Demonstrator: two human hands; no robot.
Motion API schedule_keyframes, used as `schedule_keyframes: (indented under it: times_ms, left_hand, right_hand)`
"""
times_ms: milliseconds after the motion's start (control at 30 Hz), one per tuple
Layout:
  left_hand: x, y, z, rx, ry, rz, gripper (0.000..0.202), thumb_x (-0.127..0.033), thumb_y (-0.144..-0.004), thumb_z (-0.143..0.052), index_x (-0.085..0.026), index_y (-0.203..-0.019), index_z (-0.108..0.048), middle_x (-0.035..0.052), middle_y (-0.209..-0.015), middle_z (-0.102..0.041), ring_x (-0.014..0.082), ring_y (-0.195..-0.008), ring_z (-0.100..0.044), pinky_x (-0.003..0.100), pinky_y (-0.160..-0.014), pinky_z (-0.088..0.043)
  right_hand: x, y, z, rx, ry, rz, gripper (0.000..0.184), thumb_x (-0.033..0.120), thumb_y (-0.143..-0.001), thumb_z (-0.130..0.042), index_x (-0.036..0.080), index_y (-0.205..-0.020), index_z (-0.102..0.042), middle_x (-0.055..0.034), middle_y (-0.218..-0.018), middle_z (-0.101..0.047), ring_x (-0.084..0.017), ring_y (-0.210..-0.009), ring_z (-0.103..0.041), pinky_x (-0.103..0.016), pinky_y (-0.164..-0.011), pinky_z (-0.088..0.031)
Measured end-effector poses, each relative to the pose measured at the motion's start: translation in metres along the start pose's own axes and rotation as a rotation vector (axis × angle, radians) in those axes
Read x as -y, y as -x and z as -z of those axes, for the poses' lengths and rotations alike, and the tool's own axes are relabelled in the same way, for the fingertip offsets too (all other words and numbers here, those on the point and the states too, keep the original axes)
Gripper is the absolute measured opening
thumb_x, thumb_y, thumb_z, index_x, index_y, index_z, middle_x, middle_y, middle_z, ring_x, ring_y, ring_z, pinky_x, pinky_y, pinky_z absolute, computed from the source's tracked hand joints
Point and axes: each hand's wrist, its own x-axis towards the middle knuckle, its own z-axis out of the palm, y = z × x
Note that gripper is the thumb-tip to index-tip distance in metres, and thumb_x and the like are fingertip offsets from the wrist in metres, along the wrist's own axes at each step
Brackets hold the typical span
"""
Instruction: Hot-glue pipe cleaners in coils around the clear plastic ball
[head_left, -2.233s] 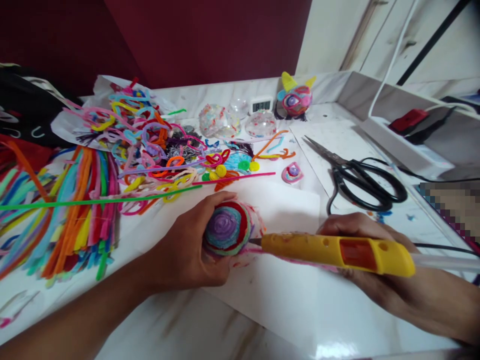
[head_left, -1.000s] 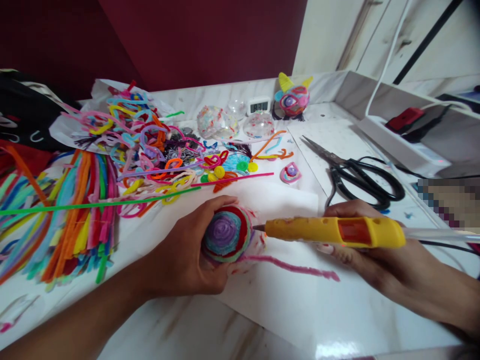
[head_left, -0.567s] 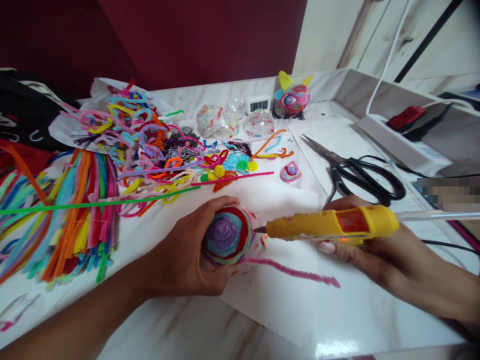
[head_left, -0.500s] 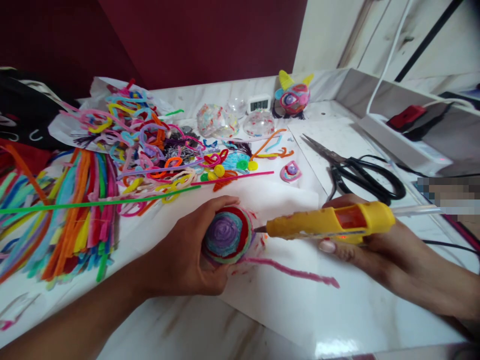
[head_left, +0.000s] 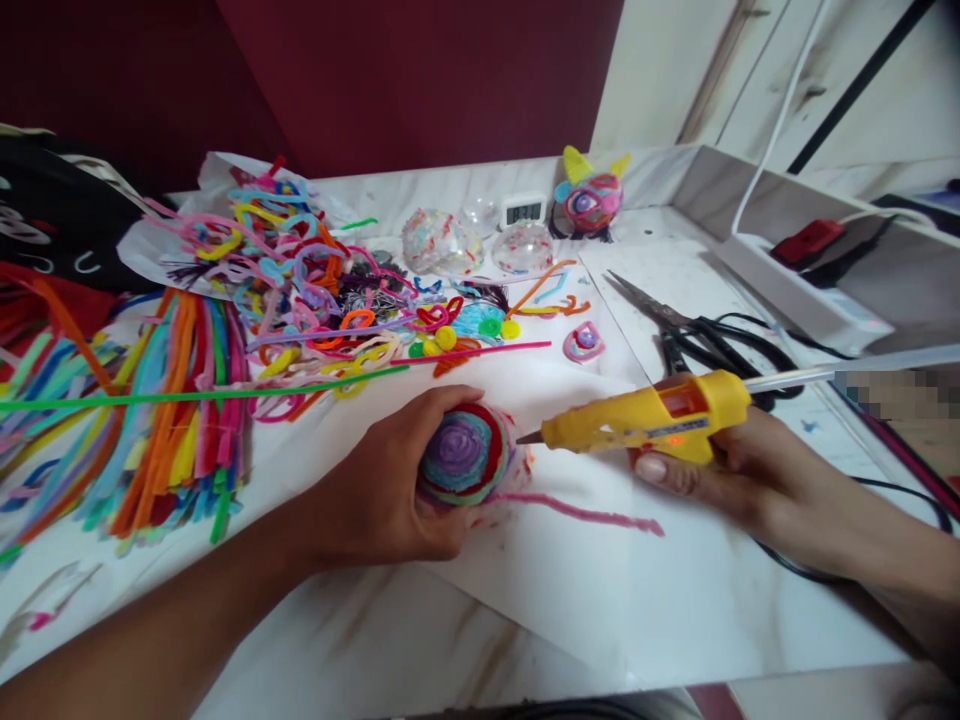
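Observation:
My left hand (head_left: 397,480) is wrapped round a ball covered in coiled pipe cleaners (head_left: 459,452), with a purple centre ringed by blue, red and pale green. From its lower right side a loose pink pipe cleaner (head_left: 585,512) trails over the white paper (head_left: 555,590). In my right hand (head_left: 720,480) is a yellow hot glue gun (head_left: 645,415), a small orange light glowing on its side. Its metal nozzle points left, close to the ball's right side; I cannot tell whether they touch. A clear glue stick (head_left: 847,370) sticks out of the gun's back.
Black-handled scissors (head_left: 697,325) lie behind the gun. Bundled pipe cleaners (head_left: 180,400) and a tangled heap of them (head_left: 300,250) fill the left. A decorated ball with yellow horns (head_left: 592,200), a small timer (head_left: 523,211) and clear domes (head_left: 442,240) stand behind. A power strip (head_left: 810,290) is at right.
The glue gun has tilted, its back end higher and further left, with the nozzle still beside the ball. My left hand keeps its hold. The whole view has shifted slightly.

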Motion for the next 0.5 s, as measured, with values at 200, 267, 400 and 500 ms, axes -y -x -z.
schedule_keyframes:
  times_ms: [200,267,400,500]
  left_hand:
    - [-0.002,-0.003,0.002,-0.024,0.074,0.133,0.079,-0.038,-0.062,-0.075,-0.022,-0.133,-0.045,0.0092,-0.128,-0.063,0.0302,-0.110,-0.064,0.039,-0.096,-0.052]
    - [0.000,-0.004,0.003,-0.032,0.122,0.146,0.077,-0.039,-0.062,-0.075,-0.021,-0.132,-0.047,0.0096,-0.125,-0.064,0.0299,-0.108,-0.065,0.038,-0.093,-0.054]
    - [0.001,-0.005,0.004,-0.035,0.213,0.145,0.071,-0.036,-0.063,-0.072,-0.020,-0.129,-0.049,0.0090,-0.122,-0.066,0.0286,-0.105,-0.066,0.036,-0.089,-0.056]
    - [-0.001,-0.005,0.005,-0.028,0.245,0.149,0.068,-0.036,-0.066,-0.070,-0.020,-0.129,-0.049,0.0074,-0.117,-0.067,0.0277,-0.104,-0.067,0.034,-0.086,-0.056]
  right_hand:
    - [0.000,0.002,0.001,0.079,-0.240,-0.120,0.019,0.041,-0.080,-0.074,0.024,-0.078,-0.068,0.0035,-0.070,-0.061,-0.014,-0.061,-0.057,-0.021,-0.044,-0.044]
    - [-0.003,0.005,-0.001,0.067,-0.353,-0.168,0.018,0.040,-0.077,-0.077,0.024,-0.078,-0.069,0.0035,-0.066,-0.059,-0.014,-0.058,-0.054,-0.022,-0.044,-0.042]
    - [-0.009,0.009,-0.002,-0.029,-0.550,-0.225,0.016,0.036,-0.080,-0.076,0.023,-0.074,-0.070,0.0023,-0.068,-0.064,-0.013,-0.062,-0.057,-0.022,-0.052,-0.044]
    - [-0.007,0.008,0.000,-0.049,-0.566,-0.235,0.019,0.035,-0.079,-0.078,0.021,-0.071,-0.069,0.0010,-0.069,-0.067,-0.013,-0.063,-0.058,-0.022,-0.053,-0.043]
